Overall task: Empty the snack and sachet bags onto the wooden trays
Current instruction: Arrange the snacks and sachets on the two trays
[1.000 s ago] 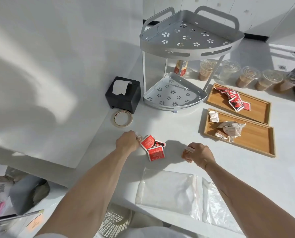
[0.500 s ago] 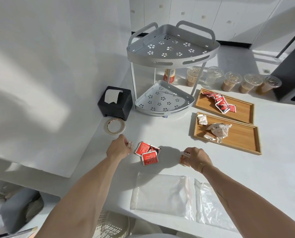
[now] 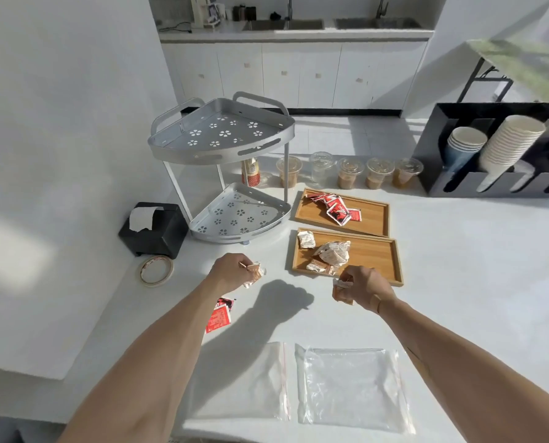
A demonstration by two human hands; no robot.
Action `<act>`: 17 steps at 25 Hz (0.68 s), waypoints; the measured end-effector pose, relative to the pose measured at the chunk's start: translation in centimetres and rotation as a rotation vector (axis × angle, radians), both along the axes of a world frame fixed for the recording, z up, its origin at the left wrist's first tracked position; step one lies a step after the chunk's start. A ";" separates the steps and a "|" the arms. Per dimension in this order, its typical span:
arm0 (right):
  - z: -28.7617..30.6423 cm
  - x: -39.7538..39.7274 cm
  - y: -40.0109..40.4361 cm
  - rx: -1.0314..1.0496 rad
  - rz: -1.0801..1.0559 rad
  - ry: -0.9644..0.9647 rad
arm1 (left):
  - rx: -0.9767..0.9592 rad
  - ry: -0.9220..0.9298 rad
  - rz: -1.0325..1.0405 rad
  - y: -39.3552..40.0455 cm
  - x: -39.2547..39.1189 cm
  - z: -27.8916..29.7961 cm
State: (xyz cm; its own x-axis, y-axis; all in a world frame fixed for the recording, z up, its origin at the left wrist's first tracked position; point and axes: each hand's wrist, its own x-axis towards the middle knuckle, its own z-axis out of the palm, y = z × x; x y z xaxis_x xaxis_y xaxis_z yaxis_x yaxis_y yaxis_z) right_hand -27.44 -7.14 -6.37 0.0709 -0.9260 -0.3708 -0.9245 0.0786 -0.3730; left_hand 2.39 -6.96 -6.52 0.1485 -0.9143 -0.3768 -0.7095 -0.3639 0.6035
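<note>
My left hand (image 3: 230,272) is closed around a few pale snack packets (image 3: 256,272), raised over the white counter. My right hand (image 3: 362,287) grips more pale packets (image 3: 341,287) just in front of the near wooden tray (image 3: 378,257), which holds several pale packets (image 3: 330,254). The far wooden tray (image 3: 372,215) carries several red sachets (image 3: 335,207). Two red sachets (image 3: 220,314) lie on the counter, partly hidden under my left forearm. Two flat clear plastic bags (image 3: 349,385) lie side by side at the counter's near edge.
A grey two-tier corner rack (image 3: 225,148) stands behind my hands. Left of it sit a black tissue box (image 3: 154,231) and a tape roll (image 3: 156,270). Several lidded drink cups (image 3: 349,172) line the back. A black holder with paper cups (image 3: 496,148) stands at right.
Both hands lifted off the counter with pale packets and moved toward the trays. The red sachets stayed behind. The view tilted upward, showing more of the room.
</note>
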 end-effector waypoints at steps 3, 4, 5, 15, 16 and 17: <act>1.2 -4.5 -0.4 0.005 -0.071 -0.042 | -0.008 0.036 -0.078 -1.3 -5.9 0.5; 1.6 -5.8 -0.4 0.008 -0.087 -0.049 | -0.008 0.054 -0.095 -1.7 -7.8 0.5; 1.8 -7.2 -0.5 0.012 -0.105 -0.058 | -0.004 0.074 -0.112 -2.0 -9.8 0.4; 1.8 -15.1 -2.9 0.044 -0.162 -0.100 | 0.036 -0.041 -0.281 -5.9 -22.3 -0.3; 1.6 -15.3 -3.3 0.051 -0.164 -0.099 | 0.030 -0.078 -0.303 -6.3 -22.9 -0.4; 1.3 -15.4 -3.7 0.056 -0.161 -0.097 | 0.018 -0.116 -0.326 -6.6 -23.5 -0.5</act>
